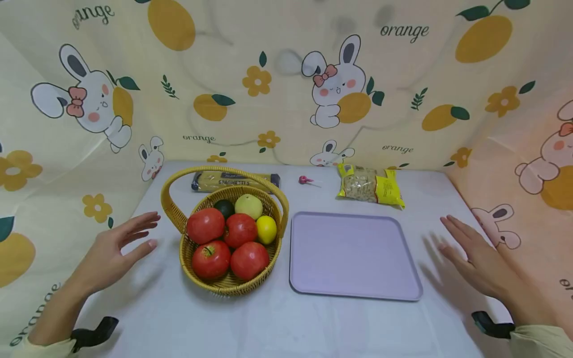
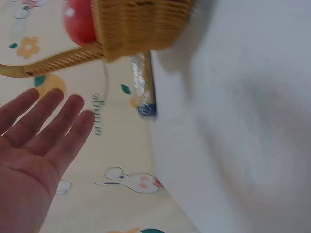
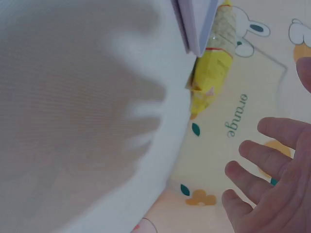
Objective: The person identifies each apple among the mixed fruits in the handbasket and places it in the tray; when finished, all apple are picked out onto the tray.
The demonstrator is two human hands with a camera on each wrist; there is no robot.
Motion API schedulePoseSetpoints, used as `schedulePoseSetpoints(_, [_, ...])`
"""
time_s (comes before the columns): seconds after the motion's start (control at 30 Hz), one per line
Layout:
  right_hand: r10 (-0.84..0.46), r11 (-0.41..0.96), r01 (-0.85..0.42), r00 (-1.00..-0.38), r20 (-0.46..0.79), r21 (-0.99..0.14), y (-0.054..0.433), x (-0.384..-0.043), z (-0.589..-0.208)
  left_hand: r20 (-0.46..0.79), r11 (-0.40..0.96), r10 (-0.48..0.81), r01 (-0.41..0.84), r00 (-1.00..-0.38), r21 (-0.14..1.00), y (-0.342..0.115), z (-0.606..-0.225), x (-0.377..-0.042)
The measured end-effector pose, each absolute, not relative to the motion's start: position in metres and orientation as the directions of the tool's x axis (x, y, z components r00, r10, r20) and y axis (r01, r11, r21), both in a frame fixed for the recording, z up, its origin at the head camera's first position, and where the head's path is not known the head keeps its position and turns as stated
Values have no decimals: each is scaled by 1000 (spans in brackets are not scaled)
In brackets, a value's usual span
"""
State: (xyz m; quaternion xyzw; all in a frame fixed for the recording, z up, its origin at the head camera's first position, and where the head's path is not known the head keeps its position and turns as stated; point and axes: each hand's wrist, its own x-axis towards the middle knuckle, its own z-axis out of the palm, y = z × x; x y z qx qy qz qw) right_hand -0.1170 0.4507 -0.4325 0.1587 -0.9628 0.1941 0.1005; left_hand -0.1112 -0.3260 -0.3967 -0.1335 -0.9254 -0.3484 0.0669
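Left hand [image 1: 114, 253] and right hand [image 1: 481, 261], raised at opposite sides of the desk [image 1: 268, 323], fingers extended, each grip released. A gap separates the left hand from the woven basket [image 1: 226, 289], left of centre; a strip of desk lies between the right hand and the right edge of the lilac tray [image 1: 349, 258]. Basket and tray stand close, a narrow gap between them, with a broad stretch of desk in front. Within the basket: four red fruits [image 1: 211, 260], one yellow fruit [image 1: 266, 229], one pale green fruit [image 1: 248, 206], one dark green fruit [image 1: 224, 208]. Toward the back edge, left to right: one spaghetti packet [image 1: 206, 182], one small pink object [image 1: 304, 179], one yellow bag [image 1: 371, 186].
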Motion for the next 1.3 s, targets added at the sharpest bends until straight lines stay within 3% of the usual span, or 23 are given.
schedulePoseSetpoints(0.2, [-270,887,-327,-940,207,-327,446,-115,-427,131,610,252,262,-959,748,-317,-377,-95])
schedulePoseSetpoints(0.63, [-231,887,-234,-971,56,-398,427,-132,-431,54,666,305,253,-951,702,-268,-366,-97])
schedulePoseSetpoints(0.9, [-205,884,-167,-978,-41,-435,413,-152,-443,-64,690,151,59,-986,721,-232,-365,-106])
schedulePoseSetpoints(1.17, [-191,888,-91,-964,-183,-450,406,-177,-445,53,777,81,96,-995,622,-200,-371,-106])
schedulePoseSetpoints(1.3, [-207,882,-84,-953,-220,-464,406,-185,-449,63,835,9,42,-998,549,-185,-377,-108])
